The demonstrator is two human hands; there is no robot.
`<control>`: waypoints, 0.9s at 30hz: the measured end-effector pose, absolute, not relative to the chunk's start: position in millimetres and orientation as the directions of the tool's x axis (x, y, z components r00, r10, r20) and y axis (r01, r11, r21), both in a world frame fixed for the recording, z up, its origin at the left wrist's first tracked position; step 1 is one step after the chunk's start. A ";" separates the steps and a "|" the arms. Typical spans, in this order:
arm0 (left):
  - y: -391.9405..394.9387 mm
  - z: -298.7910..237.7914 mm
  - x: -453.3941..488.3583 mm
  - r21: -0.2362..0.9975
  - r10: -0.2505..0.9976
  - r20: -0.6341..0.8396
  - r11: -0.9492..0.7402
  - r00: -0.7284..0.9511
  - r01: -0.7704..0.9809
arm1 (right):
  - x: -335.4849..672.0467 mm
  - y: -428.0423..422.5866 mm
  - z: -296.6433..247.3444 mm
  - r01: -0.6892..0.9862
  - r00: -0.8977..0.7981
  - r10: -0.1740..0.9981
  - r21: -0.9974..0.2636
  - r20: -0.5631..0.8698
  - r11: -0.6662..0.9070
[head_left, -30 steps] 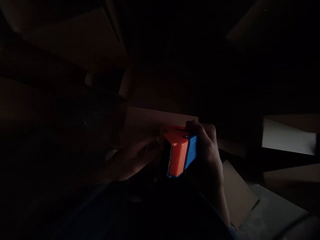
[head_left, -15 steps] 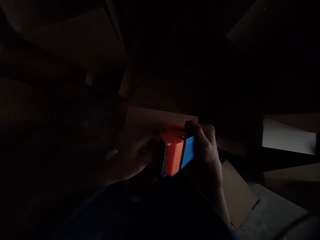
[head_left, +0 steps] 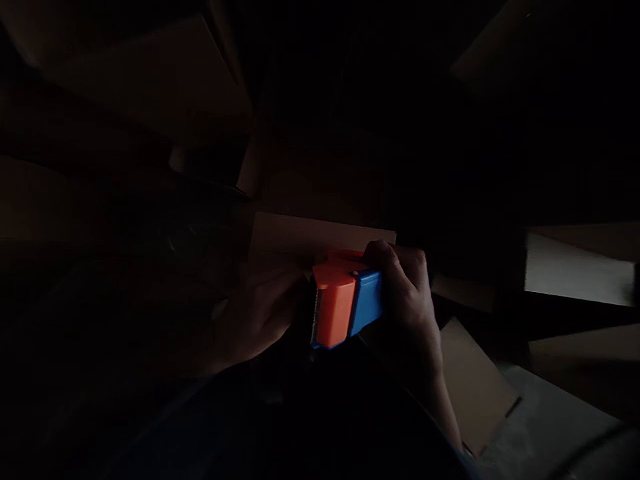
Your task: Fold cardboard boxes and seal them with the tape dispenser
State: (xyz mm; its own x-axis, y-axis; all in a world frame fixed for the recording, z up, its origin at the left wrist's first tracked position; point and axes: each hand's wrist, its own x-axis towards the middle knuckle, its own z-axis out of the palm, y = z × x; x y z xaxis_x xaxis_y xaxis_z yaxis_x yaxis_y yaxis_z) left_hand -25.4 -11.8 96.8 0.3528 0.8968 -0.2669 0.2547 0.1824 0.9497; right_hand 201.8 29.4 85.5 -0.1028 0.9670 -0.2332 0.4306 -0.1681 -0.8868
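An orange and blue tape dispenser [head_left: 336, 313] is in the middle of the head view, its serrated edge facing left. My right hand [head_left: 413, 293] is wrapped round its blue rear part, thumb on top. Just left of the serrated edge is my left hand [head_left: 265, 310], fingers curled in toward the dispenser. Deep shadow covers those fingertips, and what they hold, if anything, does not show. Behind both hands lies a brown cardboard panel [head_left: 300, 235]; the dispenser overlaps its lower edge.
The surroundings are very dark. Cardboard flaps [head_left: 150, 87] rise at upper left. On the right are a pale lit panel [head_left: 575, 270] and another cardboard piece [head_left: 473, 380], which lies over a grey surface [head_left: 545, 427].
The tape dispenser has shifted slightly left in my right hand, closer to my left hand. My left hand looks a little darker; the cardboard panel has stayed in place.
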 end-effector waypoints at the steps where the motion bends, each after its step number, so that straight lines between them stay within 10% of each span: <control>1: -12.5 96.8 -25.6 0.948 0.896 -0.272 0.187 0.350 0.258 | 201.8 29.4 85.3 0.433 -0.103 0.967 -0.886 -0.231 -0.166; 27: 0.8 62.3 -24.4 0.917 0.867 -0.394 0.393 0.303 0.069 | 204.2 35.0 92.6 0.549 -0.277 0.952 -0.834 -0.131 0.045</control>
State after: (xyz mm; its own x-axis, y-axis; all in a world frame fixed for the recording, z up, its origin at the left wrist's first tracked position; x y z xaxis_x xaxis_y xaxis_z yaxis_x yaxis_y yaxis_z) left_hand -24.4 0.8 62.3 0.3035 0.8674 -0.3943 0.0687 0.3928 0.9171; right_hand 204.2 35.0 92.6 -0.2772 0.9518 -0.1313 0.5495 0.0450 -0.8343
